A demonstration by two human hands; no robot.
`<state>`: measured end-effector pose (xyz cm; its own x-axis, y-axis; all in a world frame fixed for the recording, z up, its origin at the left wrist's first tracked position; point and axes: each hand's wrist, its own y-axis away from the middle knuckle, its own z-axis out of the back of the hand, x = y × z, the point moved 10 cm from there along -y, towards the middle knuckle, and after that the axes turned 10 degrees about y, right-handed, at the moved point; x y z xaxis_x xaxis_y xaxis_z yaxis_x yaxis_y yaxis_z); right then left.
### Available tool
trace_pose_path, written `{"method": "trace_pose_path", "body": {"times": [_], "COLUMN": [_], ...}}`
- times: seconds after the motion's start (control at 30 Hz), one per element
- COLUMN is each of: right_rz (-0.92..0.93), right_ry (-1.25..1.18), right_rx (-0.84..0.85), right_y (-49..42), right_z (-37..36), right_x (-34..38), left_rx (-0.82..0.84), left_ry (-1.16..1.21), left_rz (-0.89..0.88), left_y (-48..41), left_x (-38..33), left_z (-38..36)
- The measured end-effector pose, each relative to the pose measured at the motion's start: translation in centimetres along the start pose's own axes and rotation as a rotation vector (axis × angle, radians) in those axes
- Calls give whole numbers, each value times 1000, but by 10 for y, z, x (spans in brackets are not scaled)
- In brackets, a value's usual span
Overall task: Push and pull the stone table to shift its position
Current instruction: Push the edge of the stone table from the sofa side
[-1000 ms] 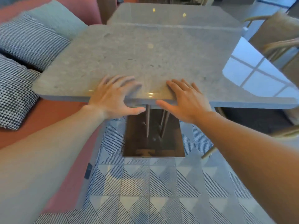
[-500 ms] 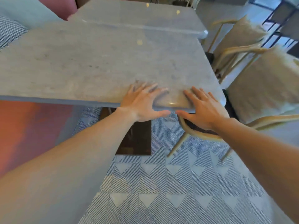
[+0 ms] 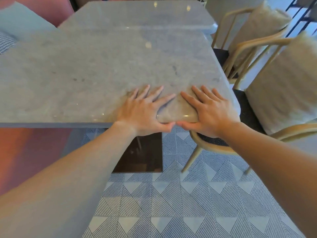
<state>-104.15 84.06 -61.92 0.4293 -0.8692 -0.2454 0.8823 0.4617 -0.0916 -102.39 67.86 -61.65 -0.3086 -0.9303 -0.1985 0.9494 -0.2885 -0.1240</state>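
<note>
Grey stone table (image 3: 103, 69) fills the near scene; a second table (image 3: 137, 16) butts its far edge. Left hand (image 3: 144, 110) and right hand (image 3: 209, 110) clamp its near right corner, fingers (image 3: 154, 93) spread flat on top, thumbs under. Wooden chairs (image 3: 248, 54) stand right, on patterned floor (image 3: 188, 203).

Both hands (image 3: 176, 110) flat on stone table (image 3: 96, 69)

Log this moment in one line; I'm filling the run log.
left hand: flat, thumb under edge | right hand: same | stone table: gripped at near right corner | chair: beside corner
</note>
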Motion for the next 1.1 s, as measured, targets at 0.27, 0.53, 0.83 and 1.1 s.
{"method": "trace_pose_path", "body": {"times": [0.27,0.53,0.83,1.1], "right_rz": [21,29,65,-191], "right_ry": [37,-29,-169,-874], "right_rx": [-44,-96,138,136], "right_y": [-2,0,3,101], "right_z": [-3,0,11,54], "right_x": [0,1,2,-83], "left_rx": [-17,-36,107,-323], "left_ry": [-8,12,-21,907], "left_rz": [-12,4,144,267], "left_y": [-2,0,9,62], "left_x": [0,4,2,-88], "left_z": [-2,1,-5,64]}}
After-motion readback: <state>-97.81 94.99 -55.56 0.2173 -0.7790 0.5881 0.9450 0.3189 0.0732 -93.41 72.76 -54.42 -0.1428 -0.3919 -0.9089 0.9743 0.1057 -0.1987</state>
